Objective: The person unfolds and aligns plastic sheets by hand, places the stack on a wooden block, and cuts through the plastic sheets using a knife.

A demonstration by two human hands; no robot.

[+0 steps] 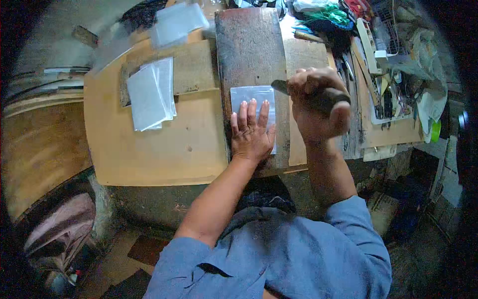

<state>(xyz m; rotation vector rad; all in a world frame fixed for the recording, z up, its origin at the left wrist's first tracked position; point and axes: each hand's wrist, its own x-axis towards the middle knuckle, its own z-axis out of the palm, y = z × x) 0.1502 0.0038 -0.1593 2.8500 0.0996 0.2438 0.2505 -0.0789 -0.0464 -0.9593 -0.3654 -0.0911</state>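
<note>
My left hand (253, 130) lies flat with its fingers spread, pressing on a stack of clear plastic sheets (253, 93). Under the sheets is a long dark wooden board (251, 47) that runs away from me. Raised to the right of the board, my right hand (318, 107) is closed round a dark rod-shaped tool (280, 87). One end of it points left toward the sheets and a thicker part shows by the thumb. Blur and the fingers hide what kind of tool it is.
More clear plastic sheets (149, 94) lie fanned on the left of the tan tabletop (164, 154). Another pile of sheets (178, 25) is at the back left. Tools and a white tray (393, 117) crowd the right side, with plastic bags (321, 11) behind.
</note>
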